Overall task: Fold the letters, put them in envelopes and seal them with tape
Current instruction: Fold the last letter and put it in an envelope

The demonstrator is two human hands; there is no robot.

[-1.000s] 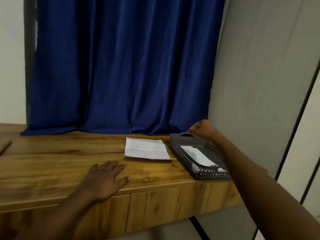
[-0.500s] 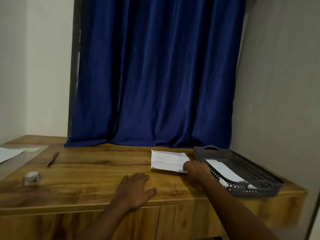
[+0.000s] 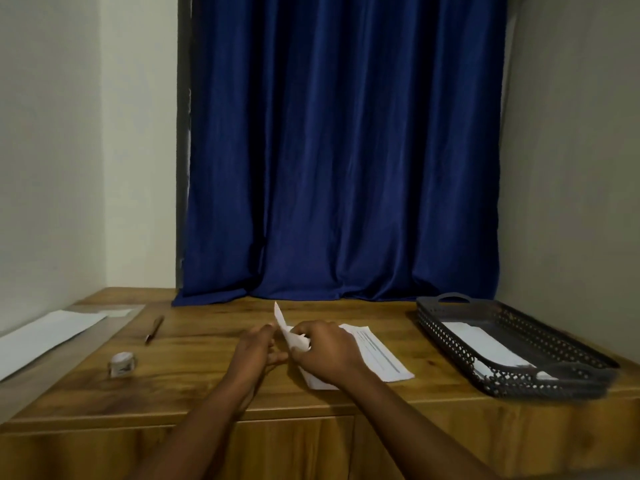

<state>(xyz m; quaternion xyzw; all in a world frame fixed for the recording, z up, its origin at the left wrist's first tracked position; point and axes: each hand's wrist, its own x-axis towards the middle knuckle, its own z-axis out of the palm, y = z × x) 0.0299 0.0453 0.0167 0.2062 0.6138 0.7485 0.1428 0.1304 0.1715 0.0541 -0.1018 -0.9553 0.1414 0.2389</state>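
Letter (image 3: 375, 353): white printed sheet lying on the wooden counter (image 3: 214, 386), near the front edge, about midway along it. Its left part is lifted off the wood, and a pointed white corner stands up between the two hands. The right part lies flat, with lines of print visible.
Left hand (image 3: 254, 353): placed just left of the raised corner, fingers curled in toward the paper. Whether the paper is pinched or only touched cannot be told.
Right hand (image 3: 327, 351): laid over the letter's left half, fingers bent round the lifted part, which is held at the fold.
Tray (image 3: 571, 367): dark perforated tray with a handle, set at the counter's right end, reaching from back to front edge. A long white envelope (image 3: 485, 344) is seen lying inside it.
Tape roll (image 3: 122, 364): small and pale, standing toward the front-left of the counter, well apart from the hands.
Pen (image 3: 154, 330): dark, lying behind the tape roll, toward the back-left.
White sheets (image 3: 45, 332): lying flat at the counter's left end.
Curtain (image 3: 343, 150): dark blue, hanging behind, its hem resting on the back edge.
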